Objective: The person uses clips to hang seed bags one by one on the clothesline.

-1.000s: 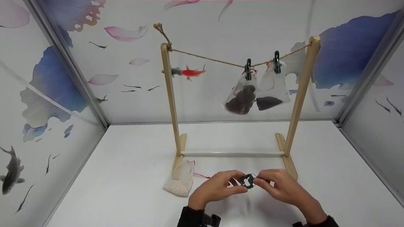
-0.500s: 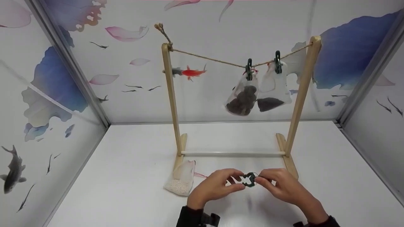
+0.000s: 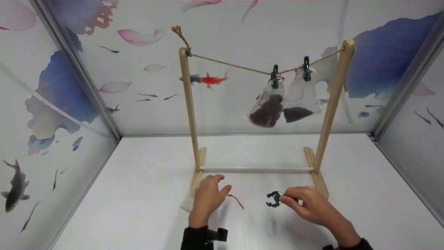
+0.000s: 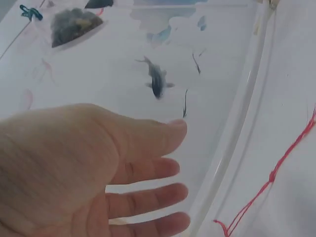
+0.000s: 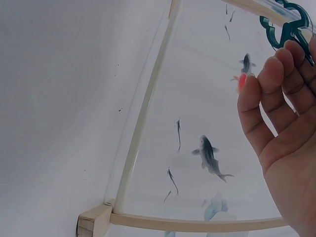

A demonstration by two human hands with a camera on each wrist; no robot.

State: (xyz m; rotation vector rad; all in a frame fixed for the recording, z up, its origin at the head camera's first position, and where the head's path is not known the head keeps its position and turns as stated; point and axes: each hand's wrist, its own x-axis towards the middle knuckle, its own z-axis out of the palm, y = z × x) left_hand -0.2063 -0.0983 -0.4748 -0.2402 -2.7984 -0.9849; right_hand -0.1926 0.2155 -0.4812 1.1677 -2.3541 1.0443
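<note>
My right hand (image 3: 307, 205) pinches a dark green plant clip (image 3: 274, 199) by its handles, and the clip's jaws point left and stand apart. In the right wrist view the clip (image 5: 289, 27) shows at the upper right, beyond the curled fingers. My left hand (image 3: 208, 199), fingers extended and holding nothing, is over a small mesh bag (image 3: 187, 203) on the table. Most of that bag is hidden beneath the hand. From it a red drawstring (image 3: 237, 200) trails to the right, and the string (image 4: 271, 177) also lies at the right of the left wrist view.
A wooden frame (image 3: 190, 111) stands behind the hands, with a sagging rope (image 3: 229, 65) between its posts. Two filled mesh bags hang there, one with dark lumps (image 3: 267, 111) and one with fine dark contents (image 3: 297, 114), each under a clip. Patterned panels surround the white table (image 3: 138, 194).
My left hand has left the clip and moved left over the mesh bag on the table. My right hand keeps the clip in nearly the same spot.
</note>
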